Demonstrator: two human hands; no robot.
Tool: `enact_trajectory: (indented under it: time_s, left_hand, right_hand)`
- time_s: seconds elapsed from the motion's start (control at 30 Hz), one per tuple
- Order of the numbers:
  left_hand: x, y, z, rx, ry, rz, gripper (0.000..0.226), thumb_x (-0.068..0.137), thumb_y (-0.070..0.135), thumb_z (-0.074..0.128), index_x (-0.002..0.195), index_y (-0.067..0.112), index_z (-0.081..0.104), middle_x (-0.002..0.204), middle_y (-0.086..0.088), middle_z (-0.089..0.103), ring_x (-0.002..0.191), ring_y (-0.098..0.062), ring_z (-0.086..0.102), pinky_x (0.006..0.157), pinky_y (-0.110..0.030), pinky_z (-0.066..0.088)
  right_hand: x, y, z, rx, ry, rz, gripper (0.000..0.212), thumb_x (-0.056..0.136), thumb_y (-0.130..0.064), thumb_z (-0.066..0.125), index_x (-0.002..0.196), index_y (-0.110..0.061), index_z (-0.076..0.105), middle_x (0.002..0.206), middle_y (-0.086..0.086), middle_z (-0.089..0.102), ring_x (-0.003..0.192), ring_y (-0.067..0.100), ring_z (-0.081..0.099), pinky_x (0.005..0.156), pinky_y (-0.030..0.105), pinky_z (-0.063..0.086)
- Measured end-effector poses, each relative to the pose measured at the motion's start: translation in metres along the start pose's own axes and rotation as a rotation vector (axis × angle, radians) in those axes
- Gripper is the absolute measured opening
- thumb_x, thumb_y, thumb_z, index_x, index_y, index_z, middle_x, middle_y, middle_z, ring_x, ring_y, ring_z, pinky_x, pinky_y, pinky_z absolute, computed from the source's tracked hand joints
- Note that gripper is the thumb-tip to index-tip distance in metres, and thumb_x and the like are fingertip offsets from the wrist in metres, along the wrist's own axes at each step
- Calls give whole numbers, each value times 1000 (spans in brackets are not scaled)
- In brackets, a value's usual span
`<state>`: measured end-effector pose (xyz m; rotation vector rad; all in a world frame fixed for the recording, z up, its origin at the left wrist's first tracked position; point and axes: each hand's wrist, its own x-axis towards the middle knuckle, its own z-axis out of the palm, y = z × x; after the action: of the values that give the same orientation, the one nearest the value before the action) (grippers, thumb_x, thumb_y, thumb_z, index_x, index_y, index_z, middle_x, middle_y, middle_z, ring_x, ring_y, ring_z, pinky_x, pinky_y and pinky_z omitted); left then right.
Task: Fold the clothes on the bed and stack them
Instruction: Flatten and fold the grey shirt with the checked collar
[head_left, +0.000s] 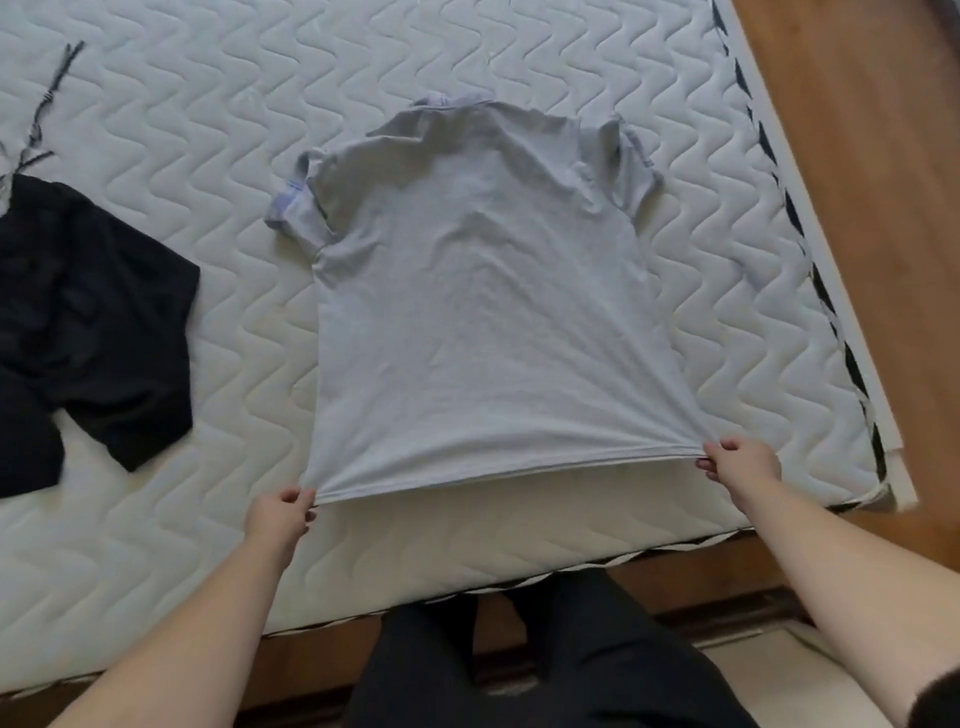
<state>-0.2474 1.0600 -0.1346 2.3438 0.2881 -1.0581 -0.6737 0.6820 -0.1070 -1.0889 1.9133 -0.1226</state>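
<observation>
On the white quilted mattress (467, 57), near its front right corner, lies a light grey short-sleeved shirt (483, 291), spread flat with collar pointing away and hem toward the viewer. Left hand (280, 514) pinching the hem's left corner, fingers curled round the cloth; right hand (740, 462) pinching the right corner likewise. Hands held well apart, hem pulled taut between them and lifted slightly off the mattress, casting a shadow beneath. Creases fanning from the right corner up across the fabric. Left sleeve bunched and folded under itself, showing a lilac patch; right sleeve rumpled too. To the right of the shirt, a bare band of mattress, then the black-and-white piped edge (795, 223) and a white bed frame (883, 395), with wooden floor (872, 104) beyond. Below the hem, a bare strip of mattress up to the near edge. Left of the shirt, a wide open stretch of quilting before a black garment (98, 322), crumpled, cut off by the left border, type hard to tell. Above it, thin dark cords or straps (47, 104) trailing upward, whether joined to the black garment unclear. At bottom centre, dark trousers (545, 665) of the person standing against the bed; feet hidden. Something dark at bottom right corner, cut off, unidentifiable. Front of the shirt hidden against the mattress.
</observation>
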Motion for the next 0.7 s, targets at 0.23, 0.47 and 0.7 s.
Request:
enact_trajectory:
  time_s: [0.23, 0.47, 0.7]
  left_hand:
    - [-3, -44, 14, 186, -31, -18, 20, 96, 17, 63, 100, -2, 67, 88, -21, 67, 82, -30, 59, 74, -37, 44]
    - [-26, -63, 26, 372, -39, -23, 25, 94, 26, 67, 99, 1, 67, 93, -20, 66, 85, -31, 57, 72, -34, 40]
    - [-28, -73, 32, 447, -23, 7, 26, 91, 22, 70, 101, -1, 63, 89, -17, 64, 81, -33, 56, 72, -37, 42]
  right_hand:
    - [16, 38, -8, -467, 32, 6, 30, 94, -28, 63, 108, -3, 70, 108, 20, 70, 104, 37, 63, 85, 36, 45]
    - [19, 55, -12, -566, 66, 14, 23, 91, -24, 68, 103, -5, 73, 111, 18, 69, 107, 38, 60, 90, 37, 45]
    - [23, 68, -9, -620, 41, 72, 23, 92, -24, 67, 107, -7, 72, 111, 18, 69, 107, 36, 60, 88, 34, 45]
